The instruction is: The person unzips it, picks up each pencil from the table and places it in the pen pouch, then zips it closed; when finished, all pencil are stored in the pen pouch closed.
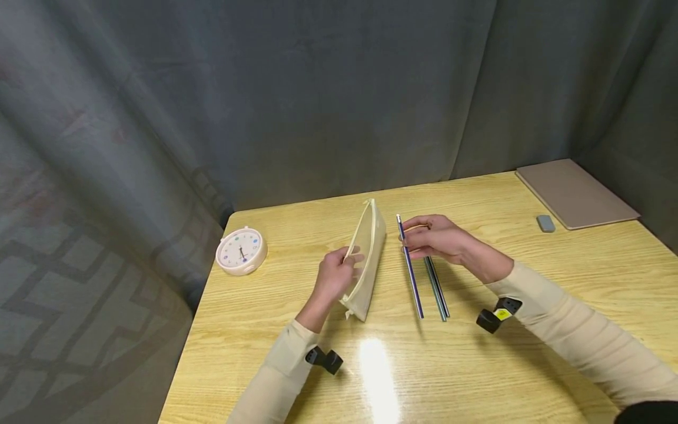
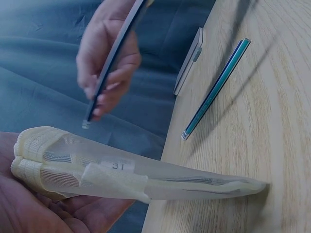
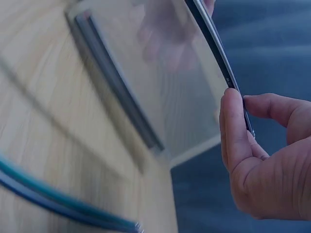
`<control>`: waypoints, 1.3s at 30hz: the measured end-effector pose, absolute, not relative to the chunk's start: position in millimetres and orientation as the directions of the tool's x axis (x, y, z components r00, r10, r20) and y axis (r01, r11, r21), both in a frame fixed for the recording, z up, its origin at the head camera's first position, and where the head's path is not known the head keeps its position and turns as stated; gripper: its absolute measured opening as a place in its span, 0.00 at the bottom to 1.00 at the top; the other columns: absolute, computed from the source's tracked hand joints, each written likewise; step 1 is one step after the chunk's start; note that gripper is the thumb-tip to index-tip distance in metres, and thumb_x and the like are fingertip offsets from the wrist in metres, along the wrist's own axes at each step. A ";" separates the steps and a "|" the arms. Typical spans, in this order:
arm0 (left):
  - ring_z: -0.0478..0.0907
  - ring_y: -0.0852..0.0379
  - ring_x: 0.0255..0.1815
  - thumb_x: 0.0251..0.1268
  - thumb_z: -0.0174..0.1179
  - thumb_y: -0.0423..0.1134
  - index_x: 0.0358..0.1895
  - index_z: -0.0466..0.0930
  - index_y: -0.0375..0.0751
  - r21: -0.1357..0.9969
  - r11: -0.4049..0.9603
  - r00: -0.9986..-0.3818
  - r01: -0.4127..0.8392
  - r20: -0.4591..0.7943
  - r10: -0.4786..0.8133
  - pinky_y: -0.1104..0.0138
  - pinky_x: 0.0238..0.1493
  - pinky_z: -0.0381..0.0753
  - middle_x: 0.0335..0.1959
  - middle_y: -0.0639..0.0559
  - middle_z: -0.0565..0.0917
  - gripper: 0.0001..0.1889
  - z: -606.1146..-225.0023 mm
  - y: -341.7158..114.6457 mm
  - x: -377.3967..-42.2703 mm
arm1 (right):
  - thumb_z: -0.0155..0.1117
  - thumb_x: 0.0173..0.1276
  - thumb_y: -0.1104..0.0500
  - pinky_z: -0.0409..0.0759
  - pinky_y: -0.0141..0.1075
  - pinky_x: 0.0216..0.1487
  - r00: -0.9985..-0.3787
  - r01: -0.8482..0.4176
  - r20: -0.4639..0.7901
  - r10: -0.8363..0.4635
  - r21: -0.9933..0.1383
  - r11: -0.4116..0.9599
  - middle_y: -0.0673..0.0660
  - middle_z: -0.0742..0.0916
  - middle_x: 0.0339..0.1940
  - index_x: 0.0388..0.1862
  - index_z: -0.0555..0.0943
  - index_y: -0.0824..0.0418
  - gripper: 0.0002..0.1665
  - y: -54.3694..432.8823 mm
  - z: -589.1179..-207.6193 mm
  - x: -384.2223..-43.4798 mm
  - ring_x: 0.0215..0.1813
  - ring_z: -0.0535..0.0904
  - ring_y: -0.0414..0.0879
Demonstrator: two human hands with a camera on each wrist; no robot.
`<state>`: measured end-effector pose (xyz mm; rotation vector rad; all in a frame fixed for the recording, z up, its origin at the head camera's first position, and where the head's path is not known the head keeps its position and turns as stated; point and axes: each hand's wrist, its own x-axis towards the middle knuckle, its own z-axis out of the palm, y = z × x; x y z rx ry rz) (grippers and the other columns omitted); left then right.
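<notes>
My left hand point(image 1: 336, 274) grips a pale yellow, see-through zip pouch point(image 1: 372, 271) by its open edge; some fingers show through the mesh. The pouch stands on edge on the table, its zipped mouth spread. To its right, my right hand point(image 1: 436, 238) pinches a dark blue pencil point(image 1: 413, 280) between thumb and fingers, apart from the pouch. Under that hand, a teal pencil and a dark one point(image 2: 218, 85) lie side by side on the wood. A dark pencil-like shape point(image 3: 119, 82) shows along the pouch's bottom in the right wrist view, somewhat blurred.
A round pale pink clock point(image 1: 241, 251) sits at the table's left edge. At the back right lie a brown notebook point(image 1: 577, 193) and a small grey eraser-like block point(image 1: 545, 223). Grey curtains point(image 1: 339, 106) hang behind the wooden table point(image 1: 296, 235).
</notes>
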<state>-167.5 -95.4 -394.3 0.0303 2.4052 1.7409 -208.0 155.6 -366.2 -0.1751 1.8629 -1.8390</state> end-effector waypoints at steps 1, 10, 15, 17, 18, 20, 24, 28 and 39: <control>0.88 0.42 0.50 0.79 0.45 0.32 0.67 0.77 0.29 0.945 0.316 -0.985 -0.087 -0.130 0.116 0.58 0.48 0.89 0.58 0.36 0.85 0.20 -394.6 -95.4 -167.6 | 0.57 0.72 0.71 0.88 0.31 0.45 -0.860 0.254 -0.259 -0.439 -0.965 0.072 0.53 0.86 0.43 0.74 0.59 0.79 0.35 152.8 -363.0 -206.6 0.42 0.87 0.40; 0.89 0.44 0.45 0.78 0.47 0.31 0.65 0.79 0.30 0.947 0.309 -0.988 -0.092 -0.125 0.088 0.62 0.41 0.90 0.56 0.35 0.86 0.19 -393.9 -92.8 -167.8 | 0.57 0.71 0.72 0.89 0.36 0.47 -0.873 0.220 -0.210 -0.440 -0.975 0.028 0.56 0.88 0.44 0.72 0.62 0.78 0.32 125.2 -341.8 -195.3 0.42 0.87 0.43; 0.89 0.44 0.43 0.77 0.47 0.30 0.64 0.80 0.30 0.948 0.304 -0.990 -0.096 -0.123 0.073 0.63 0.40 0.89 0.55 0.36 0.87 0.19 -391.9 -90.9 -166.6 | 0.57 0.72 0.73 0.89 0.36 0.46 -0.902 0.199 -0.176 -0.394 -0.980 -0.019 0.53 0.88 0.40 0.69 0.65 0.77 0.28 109.2 -340.7 -197.9 0.38 0.88 0.41; 0.89 0.44 0.44 0.77 0.47 0.30 0.64 0.79 0.30 0.948 0.304 -0.989 -0.098 -0.126 0.075 0.63 0.40 0.89 0.55 0.36 0.87 0.19 -391.4 -90.5 -166.0 | 0.57 0.72 0.74 0.89 0.33 0.43 -0.911 0.214 -0.180 -0.371 -0.976 -0.051 0.51 0.88 0.36 0.69 0.64 0.77 0.28 104.4 -340.3 -198.4 0.36 0.87 0.40; 0.89 0.44 0.45 0.77 0.47 0.30 0.64 0.79 0.30 0.947 0.306 -0.989 -0.099 -0.128 0.077 0.62 0.41 0.90 0.55 0.36 0.87 0.19 -391.1 -90.5 -165.7 | 0.57 0.72 0.74 0.89 0.32 0.42 -0.915 0.223 -0.186 -0.359 -0.973 -0.064 0.51 0.88 0.35 0.69 0.64 0.76 0.28 102.2 -339.7 -198.6 0.36 0.87 0.40; 0.89 0.43 0.46 0.78 0.47 0.30 0.65 0.79 0.30 0.948 0.302 -0.988 -0.103 -0.133 0.081 0.62 0.42 0.90 0.55 0.36 0.87 0.19 -390.5 -90.6 -165.3 | 0.57 0.72 0.75 0.89 0.31 0.41 -0.922 0.238 -0.194 -0.336 -0.967 -0.095 0.50 0.87 0.33 0.70 0.63 0.76 0.29 98.2 -337.9 -199.5 0.35 0.87 0.40; 0.89 0.42 0.48 0.78 0.47 0.31 0.65 0.79 0.30 0.946 0.307 -0.988 -0.100 -0.131 0.085 0.61 0.43 0.90 0.56 0.36 0.87 0.19 -389.3 -92.0 -165.2 | 0.57 0.71 0.75 0.88 0.30 0.40 -0.939 0.237 -0.188 -0.287 -0.960 -0.147 0.50 0.87 0.32 0.70 0.64 0.76 0.30 92.0 -334.0 -202.1 0.34 0.87 0.40; 0.89 0.41 0.48 0.78 0.47 0.30 0.65 0.78 0.29 0.949 0.302 -0.989 -0.090 -0.121 0.088 0.62 0.42 0.90 0.56 0.35 0.86 0.20 -390.5 -94.6 -165.7 | 0.58 0.71 0.75 0.88 0.30 0.39 -0.957 0.218 -0.177 -0.232 -0.962 -0.164 0.51 0.87 0.34 0.68 0.66 0.75 0.28 87.4 -333.0 -204.0 0.33 0.87 0.39; 0.88 0.50 0.38 0.77 0.51 0.32 0.60 0.83 0.30 0.920 0.393 -0.996 -0.006 -0.039 0.076 0.68 0.34 0.85 0.46 0.36 0.89 0.17 -391.5 -95.3 -166.6 | 0.59 0.70 0.77 0.88 0.30 0.38 -0.982 0.174 -0.151 -0.114 -0.957 -0.234 0.51 0.85 0.34 0.62 0.70 0.72 0.23 79.3 -337.8 -205.5 0.30 0.87 0.39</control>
